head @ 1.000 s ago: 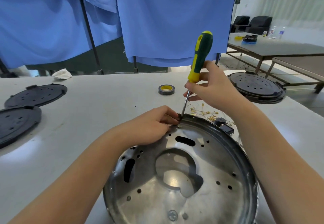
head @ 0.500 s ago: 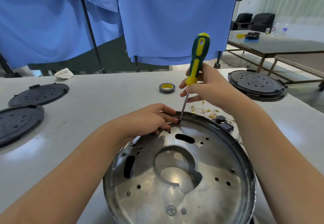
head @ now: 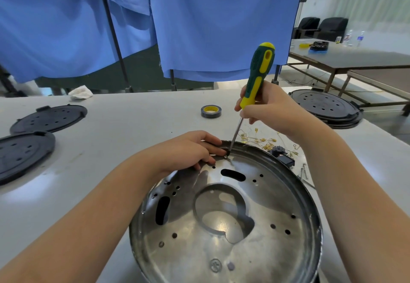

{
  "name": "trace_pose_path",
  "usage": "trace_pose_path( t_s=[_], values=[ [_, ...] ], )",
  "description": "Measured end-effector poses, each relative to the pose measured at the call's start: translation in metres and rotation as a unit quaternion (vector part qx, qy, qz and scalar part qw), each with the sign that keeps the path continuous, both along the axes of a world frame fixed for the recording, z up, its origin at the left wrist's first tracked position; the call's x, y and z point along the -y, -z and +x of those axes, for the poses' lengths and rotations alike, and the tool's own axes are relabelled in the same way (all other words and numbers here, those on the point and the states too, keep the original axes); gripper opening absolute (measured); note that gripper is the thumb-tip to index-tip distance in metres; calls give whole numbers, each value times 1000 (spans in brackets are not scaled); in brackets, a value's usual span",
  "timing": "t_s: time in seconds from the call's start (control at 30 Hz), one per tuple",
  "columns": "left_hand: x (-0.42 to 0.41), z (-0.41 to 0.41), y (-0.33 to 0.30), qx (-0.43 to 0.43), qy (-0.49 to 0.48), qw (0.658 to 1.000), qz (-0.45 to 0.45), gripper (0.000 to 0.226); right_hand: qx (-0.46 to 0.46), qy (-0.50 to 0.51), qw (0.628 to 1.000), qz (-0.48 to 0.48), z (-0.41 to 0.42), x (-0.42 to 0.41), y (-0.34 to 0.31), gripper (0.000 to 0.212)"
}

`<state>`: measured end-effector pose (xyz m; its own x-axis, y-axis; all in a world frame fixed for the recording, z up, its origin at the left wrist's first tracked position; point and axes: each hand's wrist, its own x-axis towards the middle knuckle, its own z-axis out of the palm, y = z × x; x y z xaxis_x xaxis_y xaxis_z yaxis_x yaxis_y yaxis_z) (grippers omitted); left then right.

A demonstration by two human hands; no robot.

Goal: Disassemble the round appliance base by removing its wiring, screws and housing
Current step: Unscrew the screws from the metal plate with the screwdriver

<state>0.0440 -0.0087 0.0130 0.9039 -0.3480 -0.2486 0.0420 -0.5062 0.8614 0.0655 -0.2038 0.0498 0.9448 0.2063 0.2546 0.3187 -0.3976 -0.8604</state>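
1. Blue curtains [head: 210,21] hang behind my white worktable [head: 133,132]; off to the right stand a second table [head: 355,58] and two dark chairs [head: 321,26]
2. Nearest me on the worktable lies the round appliance base [head: 233,227], a shiny metal dish with a large keyhole cutout at its centre, two dark slots and many small holes; its near edge runs out of view at the bottom
3. I see my left hand [head: 188,149] resting on the far-left rim of the base, fingers curled over the edge and pressed down beside the screw [head: 225,156]; whether the fingertips pinch the screw itself I cannot tell
4. My right hand [head: 270,109] grips the green and yellow screwdriver [head: 255,78] low on its handle, fingers and thumb wrapped round it; the shaft tilts a little and its tip sits at the screw, just beside my left fingertips
5. Beyond the rim, on the right, lie scattered brass terminals [head: 259,140] with thin wires, and a small black component [head: 281,155] touching the base's edge
6. A roll of dark tape [head: 211,111] with a yellow core lies farther back, well apart from the base
7. Two black round covers [head: 26,149] rest at the left, a stack of black round housings [head: 324,107] at the far right, and a crumpled white rag [head: 79,93] near the curtains
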Motion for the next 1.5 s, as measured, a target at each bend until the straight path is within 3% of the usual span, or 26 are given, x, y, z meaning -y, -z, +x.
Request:
trace_pose_path(
  t_s=[0.47, 0.63, 0.8, 1.0, 1.17, 1.27, 1.5],
  values=[
    [1, 0, 0, -3, -8, 1000, 1, 41, 25, -20, 998, -48, -4, -7, -3, 23],
    [2, 0, -1, -4, -6, 1000, 7, 40, 73, 27, 994, -75, -4, -20, -1, 46],
    [3, 0, -1, 1, -2, 1000, 19, 41, 90, 33, 993, -71, -7, -18, -4, 24],
    [5, -1, -2, 10, 6, 999, 41, 39, 99, 18, 995, -11, -14, -13, -14, 48],
    [7, -2, -2, 13, 16, 998, 64, 37, 70, -7, 997, 10, -12, -18, -11, 35],
    [10, -2, -4, 10, 27, 996, 82, 38, 73, 15, 997, -29, -10, -22, -6, 22],
    [20, -1, -13, 29, 56, 984, 167, 32, 121, 71, 989, -38, -8, -20, -8, 28]
  ],
)
